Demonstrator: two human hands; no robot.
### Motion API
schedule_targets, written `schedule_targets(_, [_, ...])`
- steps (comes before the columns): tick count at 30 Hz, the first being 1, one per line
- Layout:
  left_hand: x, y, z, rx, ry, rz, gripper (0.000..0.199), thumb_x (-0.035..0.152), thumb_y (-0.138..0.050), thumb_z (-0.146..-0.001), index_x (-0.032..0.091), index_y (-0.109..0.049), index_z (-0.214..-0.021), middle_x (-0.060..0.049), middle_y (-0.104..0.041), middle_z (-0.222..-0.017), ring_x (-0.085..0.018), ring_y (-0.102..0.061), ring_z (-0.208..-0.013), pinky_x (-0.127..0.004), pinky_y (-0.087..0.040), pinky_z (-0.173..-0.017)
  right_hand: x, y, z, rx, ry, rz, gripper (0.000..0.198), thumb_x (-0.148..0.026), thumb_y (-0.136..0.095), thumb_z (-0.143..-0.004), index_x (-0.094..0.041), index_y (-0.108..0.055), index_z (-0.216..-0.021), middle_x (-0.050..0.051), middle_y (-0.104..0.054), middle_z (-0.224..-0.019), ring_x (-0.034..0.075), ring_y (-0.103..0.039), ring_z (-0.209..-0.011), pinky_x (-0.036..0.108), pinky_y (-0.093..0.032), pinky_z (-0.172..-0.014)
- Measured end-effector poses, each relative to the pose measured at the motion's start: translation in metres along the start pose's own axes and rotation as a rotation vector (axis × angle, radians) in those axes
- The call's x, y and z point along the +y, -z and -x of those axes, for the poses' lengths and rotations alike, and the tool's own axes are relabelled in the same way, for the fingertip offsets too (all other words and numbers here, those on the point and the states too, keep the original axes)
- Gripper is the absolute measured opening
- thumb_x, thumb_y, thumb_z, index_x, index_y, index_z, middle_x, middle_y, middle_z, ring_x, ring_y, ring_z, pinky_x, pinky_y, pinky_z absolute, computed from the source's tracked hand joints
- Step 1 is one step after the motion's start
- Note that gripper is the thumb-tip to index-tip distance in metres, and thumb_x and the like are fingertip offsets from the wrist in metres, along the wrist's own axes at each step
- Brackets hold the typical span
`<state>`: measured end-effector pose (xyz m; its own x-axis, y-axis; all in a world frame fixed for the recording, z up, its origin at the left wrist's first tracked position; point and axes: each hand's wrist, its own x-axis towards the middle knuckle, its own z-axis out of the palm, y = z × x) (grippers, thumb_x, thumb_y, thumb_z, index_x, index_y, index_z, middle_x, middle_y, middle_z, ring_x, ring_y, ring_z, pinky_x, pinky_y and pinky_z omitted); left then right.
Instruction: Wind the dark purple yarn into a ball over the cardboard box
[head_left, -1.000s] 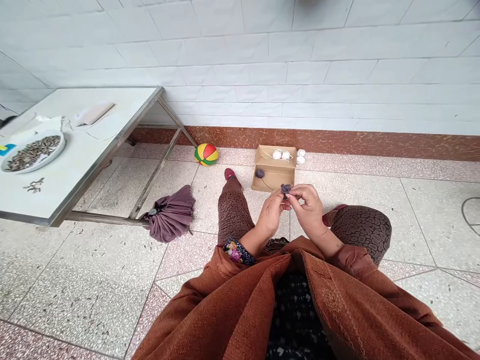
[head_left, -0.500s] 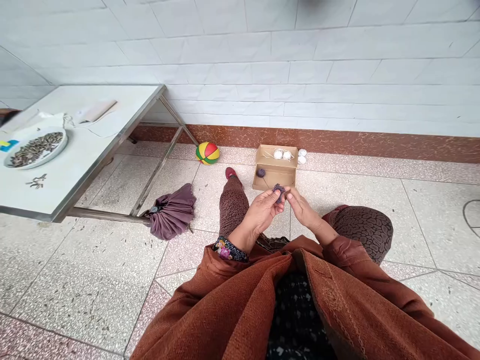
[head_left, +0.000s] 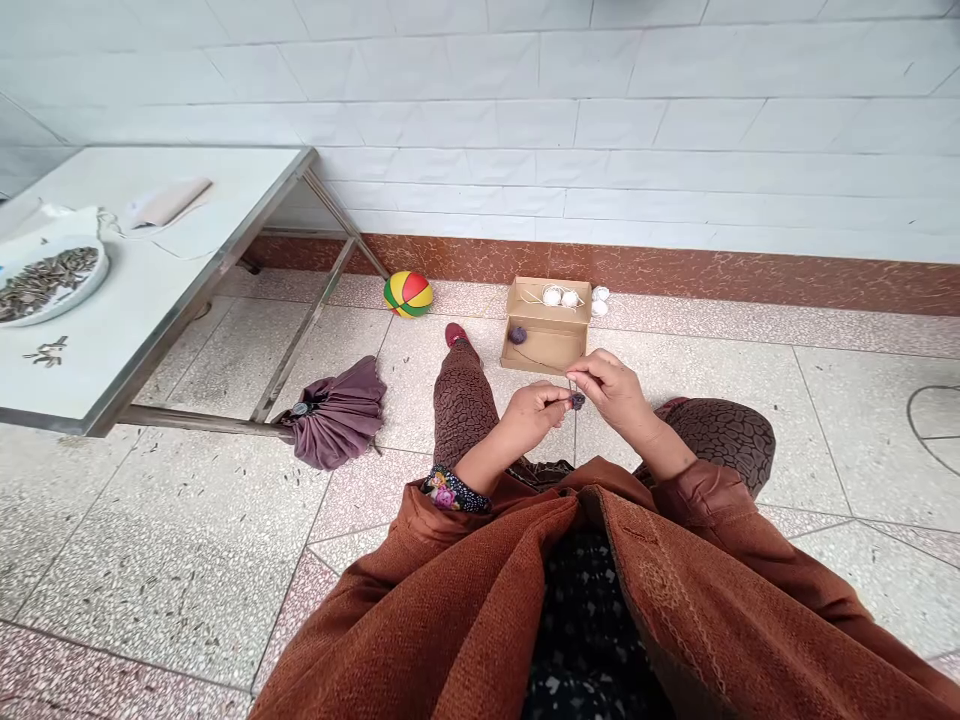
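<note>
My left hand [head_left: 534, 415] pinches a small piece of dark purple yarn work [head_left: 577, 401] between thumb and fingers. Just above and to the right, my right hand [head_left: 611, 388] has its thumb and forefinger pinched on a thin strand of the yarn [head_left: 546, 364]. That strand runs back to a purple yarn ball [head_left: 517, 335] in an open cardboard box [head_left: 551, 352] on the floor beyond my hands. Whether a hook or needle is in my fingers is too small to tell.
White yarn balls [head_left: 561, 297] lie in the box lid and beside it. A colourful ball [head_left: 408, 294] rests by the wall. A folded purple umbrella [head_left: 341, 415] lies near the table [head_left: 172, 300], which bears a dish [head_left: 90, 290] of dried pieces. My legs flank my hands.
My right hand has risen from beside the yarn piece and now pinches the strand above it. The piece has turned and sits lower at my left fingertips. The view has shifted slightly.
</note>
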<state>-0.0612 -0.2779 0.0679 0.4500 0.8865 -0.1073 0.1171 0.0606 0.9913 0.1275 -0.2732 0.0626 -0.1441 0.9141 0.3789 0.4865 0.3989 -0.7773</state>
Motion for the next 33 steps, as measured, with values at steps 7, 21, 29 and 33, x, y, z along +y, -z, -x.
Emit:
schedule_targets(7, [-0.003, 0.001, 0.002, 0.130, 0.103, 0.437, 0.040, 0.042, -0.090, -0.066, 0.016, -0.068, -0.086, -0.002, -0.072, -0.081, -0.012, -0.064, -0.071, -0.026, -0.051, -0.067, 0.012, -0.019, 0.026, 0.006, -0.141, -0.062, 0.031, -0.050, -0.056, -0.100, -0.025, -0.069, -0.086, 0.003, -0.071, -0.080, 0.021, -0.065, -0.076, 0.035, -0.052, -0.073])
schedule_targets(21, [-0.011, 0.001, 0.004, 0.184, -0.039, 0.223, 0.024, 0.032, -0.084, -0.072, 0.017, -0.068, -0.079, 0.000, -0.067, -0.076, -0.011, -0.058, -0.070, -0.026, -0.045, -0.069, -0.008, 0.007, 0.012, -0.086, 0.080, 0.090, 0.020, -0.038, -0.056, -0.103, -0.028, -0.073, -0.098, 0.006, -0.071, -0.089, 0.024, -0.066, -0.085, 0.038, -0.054, -0.078])
schedule_targets(29, [-0.004, 0.000, 0.005, 0.191, -0.009, 0.587, 0.039, 0.034, -0.093, -0.064, 0.017, -0.066, -0.086, 0.001, -0.069, -0.083, -0.010, -0.062, -0.072, -0.026, -0.050, -0.073, 0.009, -0.027, 0.035, -0.130, -0.012, -0.006, 0.033, -0.044, -0.047, -0.107, -0.025, -0.070, -0.095, 0.006, -0.071, -0.088, 0.023, -0.068, -0.083, 0.036, -0.054, -0.076])
schedule_targets(33, [-0.010, 0.003, 0.002, 0.348, -0.062, 0.371, 0.030, 0.029, -0.088, -0.069, 0.017, -0.067, -0.086, 0.002, -0.066, -0.078, -0.009, -0.057, -0.070, -0.024, -0.045, -0.069, -0.009, -0.017, 0.043, -0.262, 0.135, 0.067, 0.030, -0.037, -0.044, -0.109, -0.023, -0.069, -0.101, 0.007, -0.070, -0.090, 0.022, -0.067, -0.086, 0.035, -0.054, -0.080])
